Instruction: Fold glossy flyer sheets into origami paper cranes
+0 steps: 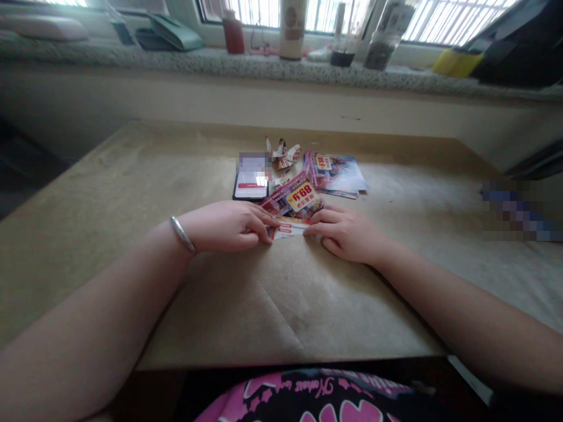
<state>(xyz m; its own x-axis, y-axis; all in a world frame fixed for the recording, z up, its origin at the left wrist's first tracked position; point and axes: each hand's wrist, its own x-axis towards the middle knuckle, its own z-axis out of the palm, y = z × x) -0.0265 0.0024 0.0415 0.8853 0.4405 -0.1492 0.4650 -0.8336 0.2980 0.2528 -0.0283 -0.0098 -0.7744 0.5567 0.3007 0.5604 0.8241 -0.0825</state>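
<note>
A printed flyer (303, 199) with a large "89.9" price lies on the table, and its near edge is folded over to show a white strip. My left hand (235, 227) has its fingers bent and pressed together on the left end of that fold. At the right end, my right hand (345, 231) pinches the fold, with the thumb tucked beneath the fingers. Just beyond the flyer are folded paper pieces (287, 156), a phone (250, 184) with its screen lit, and a stack of similar flyers (341, 173).
The table (281, 293) has a beige cover with a crease near me. Along its far side runs a speckled stone windowsill (185, 63), holding a red bottle (233, 32), a tall pale container (292, 29) and other items. A blurred dark object (519, 211) sits at the right edge.
</note>
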